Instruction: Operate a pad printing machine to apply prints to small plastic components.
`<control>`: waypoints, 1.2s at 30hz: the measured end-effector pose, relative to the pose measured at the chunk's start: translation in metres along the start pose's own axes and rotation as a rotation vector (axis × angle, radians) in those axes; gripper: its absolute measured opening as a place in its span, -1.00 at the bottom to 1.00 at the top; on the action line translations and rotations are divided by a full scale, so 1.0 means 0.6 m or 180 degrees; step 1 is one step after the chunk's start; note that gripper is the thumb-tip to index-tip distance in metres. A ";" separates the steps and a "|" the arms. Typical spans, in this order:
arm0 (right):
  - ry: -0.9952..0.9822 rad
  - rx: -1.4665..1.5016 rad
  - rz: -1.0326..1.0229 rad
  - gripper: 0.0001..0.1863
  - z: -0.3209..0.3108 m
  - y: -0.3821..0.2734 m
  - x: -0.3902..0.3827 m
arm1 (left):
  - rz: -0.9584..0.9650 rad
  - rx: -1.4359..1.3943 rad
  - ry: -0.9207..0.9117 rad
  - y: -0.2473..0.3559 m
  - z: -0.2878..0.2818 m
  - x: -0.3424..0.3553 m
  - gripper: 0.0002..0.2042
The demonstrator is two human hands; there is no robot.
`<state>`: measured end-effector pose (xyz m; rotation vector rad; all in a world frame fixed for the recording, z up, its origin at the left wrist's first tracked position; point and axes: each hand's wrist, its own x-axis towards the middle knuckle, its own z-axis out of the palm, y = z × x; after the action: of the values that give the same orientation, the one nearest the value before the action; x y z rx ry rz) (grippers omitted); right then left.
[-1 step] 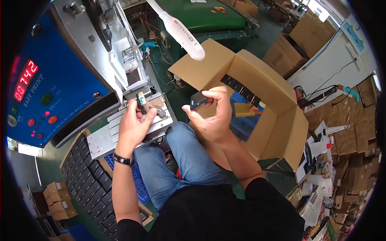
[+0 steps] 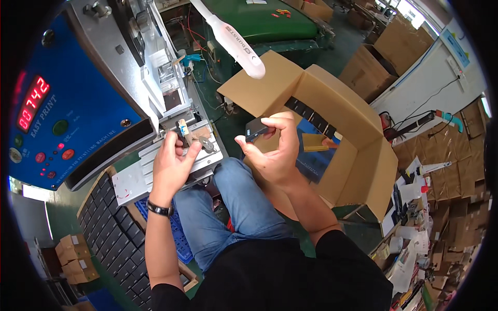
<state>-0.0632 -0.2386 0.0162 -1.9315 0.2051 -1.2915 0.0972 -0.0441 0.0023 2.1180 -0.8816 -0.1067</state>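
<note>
My right hand (image 2: 280, 155) holds a small black rectangular case (image 2: 256, 129) over the near flap side of the carton, with the fingers curled at its right end and the thumb below it. My left hand (image 2: 173, 165) is at the machine's metal jig (image 2: 199, 136), thumb and fingers apart. Beside its fingertips stands a small upright block with yellow and blue on it (image 2: 183, 127). A grey rounded knob or lever (image 2: 207, 145) lies just right of the thumb. The underside of the left fingers is hidden, and I see nothing gripped there.
A blue-fronted printing machine (image 2: 67, 103) with a red lit display fills the left. An open carton (image 2: 358, 176) stands at the right, with black cases along its inner wall. Rows of black cases (image 2: 111, 223) lie lower left. A white lamp head (image 2: 238, 46) hangs above.
My left hand has drawn back very slightly from the upright block on the jig. The right hand and the black case stay where they were.
</note>
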 end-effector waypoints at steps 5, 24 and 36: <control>0.0267 -0.0090 0.0104 -0.43 -0.002 0.005 0.000 | -0.0332 -0.0309 0.0735 -0.027 -0.025 -0.083 -0.67; 0.0777 -0.0406 0.0382 -0.45 -0.015 0.041 0.031 | -0.2646 0.3469 0.0732 -0.306 -0.201 -0.378 -0.21; 0.0805 -0.0450 0.0393 -0.49 -0.012 0.046 0.030 | -0.2737 0.3265 0.0848 -0.306 -0.228 -0.393 -0.25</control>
<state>-0.0532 -0.2707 0.0112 -1.8348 0.5475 -1.4686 0.0707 0.2703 -0.0901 3.2271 0.3022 0.2400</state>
